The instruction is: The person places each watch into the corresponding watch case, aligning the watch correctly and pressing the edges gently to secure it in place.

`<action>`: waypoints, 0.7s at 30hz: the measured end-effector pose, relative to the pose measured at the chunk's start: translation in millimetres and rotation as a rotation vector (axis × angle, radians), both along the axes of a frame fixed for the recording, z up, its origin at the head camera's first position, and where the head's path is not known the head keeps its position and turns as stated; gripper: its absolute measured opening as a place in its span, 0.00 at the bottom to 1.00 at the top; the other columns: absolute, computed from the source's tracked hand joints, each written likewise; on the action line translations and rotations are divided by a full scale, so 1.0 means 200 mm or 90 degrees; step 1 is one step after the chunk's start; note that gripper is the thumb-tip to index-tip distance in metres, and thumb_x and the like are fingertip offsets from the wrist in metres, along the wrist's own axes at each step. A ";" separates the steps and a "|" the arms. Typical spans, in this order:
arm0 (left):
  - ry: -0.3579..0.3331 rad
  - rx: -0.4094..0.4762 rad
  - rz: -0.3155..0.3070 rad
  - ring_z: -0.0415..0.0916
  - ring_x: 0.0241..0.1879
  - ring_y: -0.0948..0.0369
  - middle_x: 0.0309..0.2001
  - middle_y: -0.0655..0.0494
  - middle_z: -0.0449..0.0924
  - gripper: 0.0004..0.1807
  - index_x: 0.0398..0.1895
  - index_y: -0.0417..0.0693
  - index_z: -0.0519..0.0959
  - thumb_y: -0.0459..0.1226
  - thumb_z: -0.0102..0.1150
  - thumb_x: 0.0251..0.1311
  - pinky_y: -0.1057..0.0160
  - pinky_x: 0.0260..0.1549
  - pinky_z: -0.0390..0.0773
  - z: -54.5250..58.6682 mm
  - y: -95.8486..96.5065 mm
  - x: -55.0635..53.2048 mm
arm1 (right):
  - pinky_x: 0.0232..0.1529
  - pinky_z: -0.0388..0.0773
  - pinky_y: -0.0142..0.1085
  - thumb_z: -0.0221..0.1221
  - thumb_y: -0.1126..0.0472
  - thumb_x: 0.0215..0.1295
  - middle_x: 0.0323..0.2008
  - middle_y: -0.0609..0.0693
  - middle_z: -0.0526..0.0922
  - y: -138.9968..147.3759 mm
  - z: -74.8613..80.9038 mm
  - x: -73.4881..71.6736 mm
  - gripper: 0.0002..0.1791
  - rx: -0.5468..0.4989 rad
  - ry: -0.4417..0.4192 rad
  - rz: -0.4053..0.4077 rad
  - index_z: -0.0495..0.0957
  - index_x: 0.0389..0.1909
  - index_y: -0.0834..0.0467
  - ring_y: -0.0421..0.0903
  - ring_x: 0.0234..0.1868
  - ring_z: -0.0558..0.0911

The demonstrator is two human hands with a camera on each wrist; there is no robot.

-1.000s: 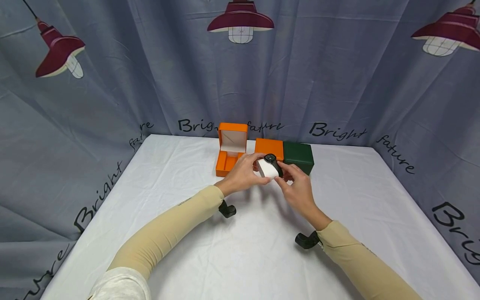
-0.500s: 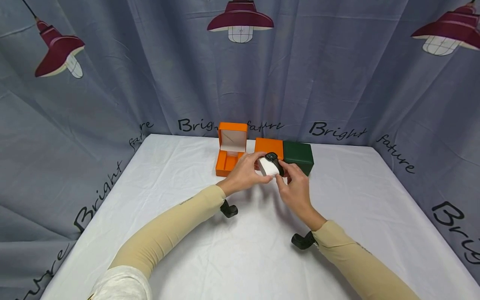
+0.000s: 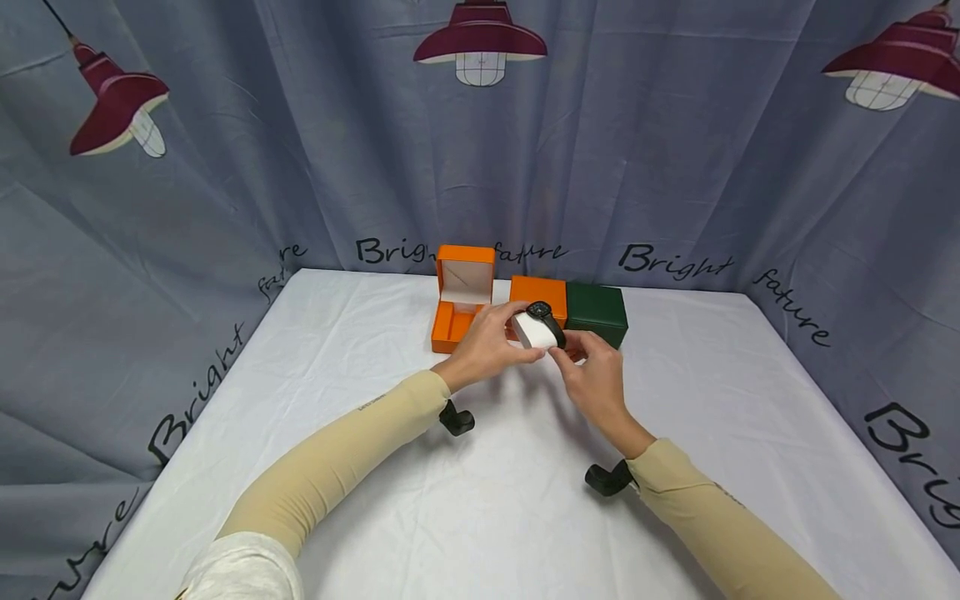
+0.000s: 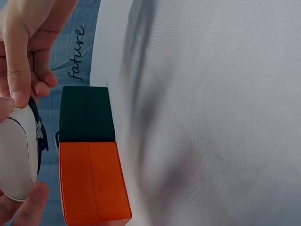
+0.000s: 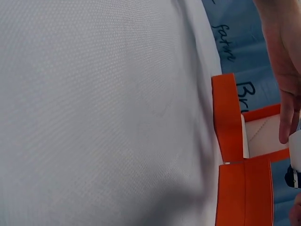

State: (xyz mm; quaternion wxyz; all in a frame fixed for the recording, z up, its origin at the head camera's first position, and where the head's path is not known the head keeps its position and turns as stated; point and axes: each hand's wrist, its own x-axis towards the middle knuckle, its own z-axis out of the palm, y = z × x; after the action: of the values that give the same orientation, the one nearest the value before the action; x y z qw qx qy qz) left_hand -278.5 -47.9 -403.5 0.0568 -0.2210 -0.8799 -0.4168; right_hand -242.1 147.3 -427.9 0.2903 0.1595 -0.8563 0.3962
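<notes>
A black wristwatch (image 3: 539,311) is wrapped round a white watch cushion (image 3: 533,331), held up off the table. My left hand (image 3: 489,343) grips the cushion from its left side, thumb below and fingers above. From the right, my right hand (image 3: 595,372) pinches at the watch's black strap beside the cushion's end, thumb and forefinger close together. The left wrist view shows the cushion's smooth pale end (image 4: 14,157) and part of the strap (image 4: 41,134). Only the cushion's edge (image 5: 296,148) enters the right wrist view.
An orange watch box (image 3: 453,325) stands with its lid up behind my left hand. A closed orange box (image 3: 537,289) and a closed green box (image 3: 597,311) sit side by side behind the watch. White cloth (image 3: 495,500) covers the table, and a grey curtain (image 3: 675,167) hangs behind.
The watch and cushion have shifted slightly left and tipped a little. My right forefinger has slid lower along the strap side. The boxes have not moved.
</notes>
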 end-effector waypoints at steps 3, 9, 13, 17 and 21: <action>0.004 -0.003 0.002 0.68 0.52 0.59 0.59 0.57 0.78 0.43 0.69 0.50 0.71 0.55 0.75 0.52 0.63 0.47 0.77 0.00 0.00 0.00 | 0.33 0.83 0.45 0.71 0.66 0.59 0.35 0.59 0.86 -0.01 0.00 0.00 0.14 -0.003 0.012 -0.009 0.84 0.43 0.67 0.50 0.30 0.83; 0.008 -0.009 0.001 0.67 0.57 0.57 0.61 0.56 0.78 0.45 0.71 0.50 0.71 0.55 0.76 0.51 0.60 0.49 0.76 0.01 0.01 0.00 | 0.33 0.83 0.43 0.71 0.66 0.59 0.33 0.58 0.85 -0.03 0.01 0.02 0.14 0.003 0.013 -0.038 0.84 0.44 0.68 0.50 0.29 0.82; 0.003 -0.017 0.006 0.67 0.54 0.58 0.60 0.56 0.78 0.46 0.70 0.50 0.71 0.56 0.76 0.49 0.62 0.47 0.76 0.01 0.00 0.00 | 0.34 0.84 0.44 0.72 0.65 0.58 0.33 0.58 0.85 -0.03 0.00 0.03 0.18 0.009 0.015 -0.032 0.84 0.48 0.68 0.51 0.30 0.83; 0.005 -0.017 0.007 0.69 0.51 0.57 0.57 0.57 0.80 0.47 0.70 0.51 0.72 0.59 0.76 0.47 0.63 0.44 0.75 0.01 0.00 0.00 | 0.35 0.84 0.45 0.73 0.65 0.57 0.34 0.58 0.85 -0.02 -0.01 0.03 0.20 0.007 0.023 -0.021 0.84 0.50 0.67 0.51 0.32 0.83; 0.011 -0.008 -0.005 0.71 0.50 0.55 0.54 0.57 0.81 0.47 0.69 0.50 0.73 0.59 0.76 0.46 0.64 0.43 0.76 0.01 0.00 0.00 | 0.34 0.82 0.44 0.73 0.64 0.56 0.33 0.58 0.84 -0.03 -0.01 0.03 0.19 0.010 0.041 -0.030 0.84 0.48 0.68 0.52 0.32 0.82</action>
State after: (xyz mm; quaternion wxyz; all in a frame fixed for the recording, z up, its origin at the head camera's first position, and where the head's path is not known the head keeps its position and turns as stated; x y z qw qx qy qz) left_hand -277.9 -48.1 -400.7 0.0613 -0.2285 -0.8811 -0.4095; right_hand -235.3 142.2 -430.3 0.3254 0.1545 -0.8532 0.3772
